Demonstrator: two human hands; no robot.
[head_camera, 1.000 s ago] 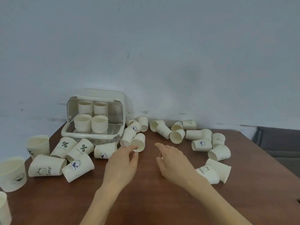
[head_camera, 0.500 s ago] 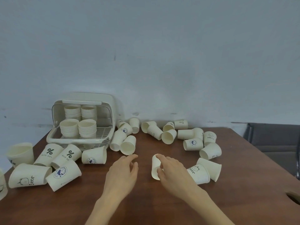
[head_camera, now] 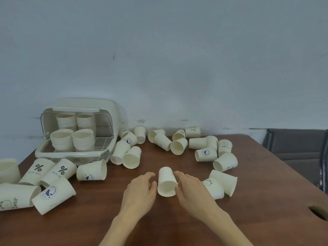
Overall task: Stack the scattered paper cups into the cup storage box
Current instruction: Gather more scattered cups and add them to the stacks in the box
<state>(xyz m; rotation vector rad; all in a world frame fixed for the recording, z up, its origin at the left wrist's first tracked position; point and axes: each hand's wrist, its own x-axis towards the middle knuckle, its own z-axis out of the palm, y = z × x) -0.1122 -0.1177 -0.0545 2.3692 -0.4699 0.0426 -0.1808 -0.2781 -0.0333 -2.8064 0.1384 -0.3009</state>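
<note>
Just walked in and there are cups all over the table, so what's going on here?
A person is tidying paper cups into the cup storage box, whose lid is up and which holds four stacks. The right hand grips one cup lying on its side on the brown table, its mouth toward the camera. The left hand rests open beside it. Many cups remain scattered on both sides.
</note>
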